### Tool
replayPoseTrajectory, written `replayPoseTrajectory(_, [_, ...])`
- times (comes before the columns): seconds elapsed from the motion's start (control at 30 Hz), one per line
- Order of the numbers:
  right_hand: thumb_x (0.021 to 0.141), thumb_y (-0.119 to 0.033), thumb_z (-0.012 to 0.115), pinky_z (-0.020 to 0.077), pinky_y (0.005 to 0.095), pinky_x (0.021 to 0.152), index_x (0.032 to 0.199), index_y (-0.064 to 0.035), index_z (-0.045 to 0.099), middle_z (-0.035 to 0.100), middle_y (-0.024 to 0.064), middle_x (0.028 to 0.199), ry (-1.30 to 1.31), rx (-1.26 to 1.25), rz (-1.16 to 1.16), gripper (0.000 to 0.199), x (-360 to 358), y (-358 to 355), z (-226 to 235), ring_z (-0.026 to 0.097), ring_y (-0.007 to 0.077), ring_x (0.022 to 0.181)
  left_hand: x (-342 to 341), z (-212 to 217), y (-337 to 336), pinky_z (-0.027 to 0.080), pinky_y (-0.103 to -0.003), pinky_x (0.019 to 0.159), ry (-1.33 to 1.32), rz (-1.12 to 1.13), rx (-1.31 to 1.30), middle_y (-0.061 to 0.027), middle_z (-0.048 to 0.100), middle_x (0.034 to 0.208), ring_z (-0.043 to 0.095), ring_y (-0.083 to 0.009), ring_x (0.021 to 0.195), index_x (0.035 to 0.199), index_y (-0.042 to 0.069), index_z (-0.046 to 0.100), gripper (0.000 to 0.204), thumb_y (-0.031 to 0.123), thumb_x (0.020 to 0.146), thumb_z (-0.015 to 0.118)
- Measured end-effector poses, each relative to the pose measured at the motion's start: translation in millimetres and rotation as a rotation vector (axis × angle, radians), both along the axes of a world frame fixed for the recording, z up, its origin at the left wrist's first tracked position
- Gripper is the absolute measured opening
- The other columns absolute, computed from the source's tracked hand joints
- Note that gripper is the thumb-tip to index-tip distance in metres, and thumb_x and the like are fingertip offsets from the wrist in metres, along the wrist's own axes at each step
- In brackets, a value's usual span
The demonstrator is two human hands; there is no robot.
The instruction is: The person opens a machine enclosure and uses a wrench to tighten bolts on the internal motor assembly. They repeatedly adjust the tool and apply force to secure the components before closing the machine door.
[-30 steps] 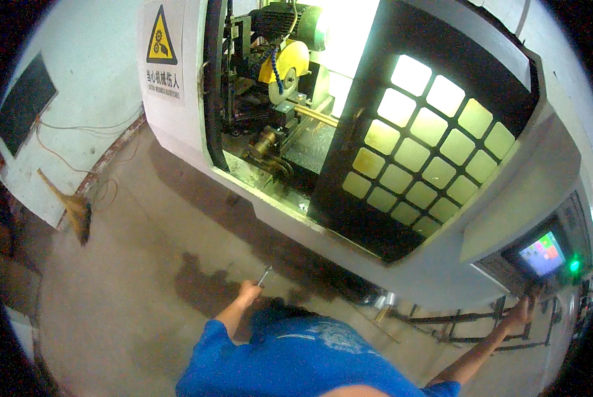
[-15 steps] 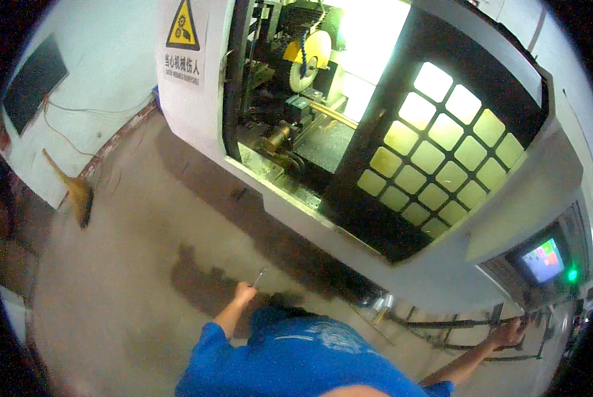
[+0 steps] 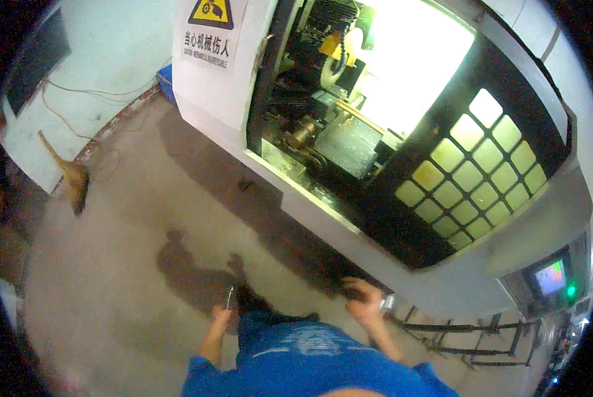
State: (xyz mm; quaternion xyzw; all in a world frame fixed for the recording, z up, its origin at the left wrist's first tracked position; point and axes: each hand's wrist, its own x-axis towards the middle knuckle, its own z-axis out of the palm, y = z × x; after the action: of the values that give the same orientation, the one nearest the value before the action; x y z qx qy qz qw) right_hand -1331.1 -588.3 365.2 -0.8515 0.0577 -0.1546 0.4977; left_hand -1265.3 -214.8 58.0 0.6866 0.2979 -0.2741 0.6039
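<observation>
My left hand (image 3: 221,316) is closed round a slim silver wrench (image 3: 229,297), its head pointing up and away from me. Out in front of my body, beside the machine's lower edge, is my right hand (image 3: 366,301). Its fingers are apart and loosely bent, and I see nothing in them. Ahead stands a large white machine (image 3: 349,228) with its door (image 3: 442,155) slid partly aside. Through the gap show a round blade or wheel (image 3: 333,69) under a yellow guard (image 3: 353,43), a brass-coloured rod (image 3: 359,116) and wet metal parts.
A control panel with a lit screen (image 3: 550,276) and a green light sits at the right. Below it is a dark metal rack (image 3: 468,327). A broom (image 3: 75,185) leans on the left wall, near loose cables. A blue bin (image 3: 167,83) stands behind the machine's left corner.
My right hand has come from beside the rack under the control panel to in front of my body. My left hand has shifted slightly left and down with the wrench. The view has turned.
</observation>
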Motion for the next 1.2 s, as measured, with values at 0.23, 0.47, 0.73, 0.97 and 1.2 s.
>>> replayPoseTrajectory(0.23, [0.048,-0.008,0.055,0.0428,0.0307,0.067,0.078,-0.0017,0.056,0.054,0.0141,0.085,0.338,-0.135,0.174,0.031,115.6,90.0,-39.8,0.053,0.027,0.078,64.3,-46.2,81.2,0.04,-0.031,0.038,0.131,-0.035,0.069,-0.0048,0.047,0.061,0.048,-0.018,0.051,0.078,0.01,0.046,0.018,0.007,0.061,0.053])
replayPoseTrajectory(0.47, [0.051,-0.004,0.055,0.0434,0.0324,0.065,0.079,-0.0011,0.055,0.054,0.0139,0.08,0.257,-0.195,0.265,0.028,215.0,154.6,-35.9,0.053,0.0276,0.073,143.4,-16.5,160.6,0.044,-0.03,0.04,0.08,0.066,0.174,-0.0133,0.052,0.065,0.054,-0.0234,0.048,0.091,-0.007,0.047,0.033,0.002,0.058,0.047])
replayPoseTrajectory(0.73, [0.052,-0.009,0.053,0.0426,0.0354,0.06,0.077,-0.0039,0.054,0.052,0.0144,0.077,0.22,-0.312,0.465,0.026,360.9,202.7,-34.4,0.05,0.0298,0.07,249.3,13.7,162.6,0.045,-0.03,0.042,-0.076,0.155,0.081,-0.0115,0.051,0.062,0.053,-0.0221,0.049,0.087,-0.005,0.047,0.03,0.001,0.058,0.05])
replayPoseTrajectory(0.97, [0.055,-0.023,0.052,0.0399,0.0402,0.067,0.083,-0.0065,0.053,0.051,0.0158,0.08,0.101,-0.335,0.734,0.033,500.6,269.4,-70.1,0.048,0.0309,0.078,361.6,89.0,173.9,0.046,-0.028,0.045,-0.041,0.01,0.166,-0.0101,0.05,0.063,0.051,-0.0197,0.051,0.089,-0.003,0.046,0.03,0.005,0.062,0.052])
replayPoseTrajectory(1.2, [0.053,-0.017,0.052,0.0413,0.0389,0.062,0.079,-0.0061,0.052,0.05,0.0155,0.081,0.149,-0.292,0.817,0.028,610.5,316.5,-69.2,0.05,0.0315,0.072,454.1,68.0,240.0,0.044,-0.028,0.041,-0.12,0.4,0.042,-0.0098,0.049,0.061,0.052,-0.0188,0.049,0.08,-0.004,0.047,0.018,0.003,0.064,0.05])
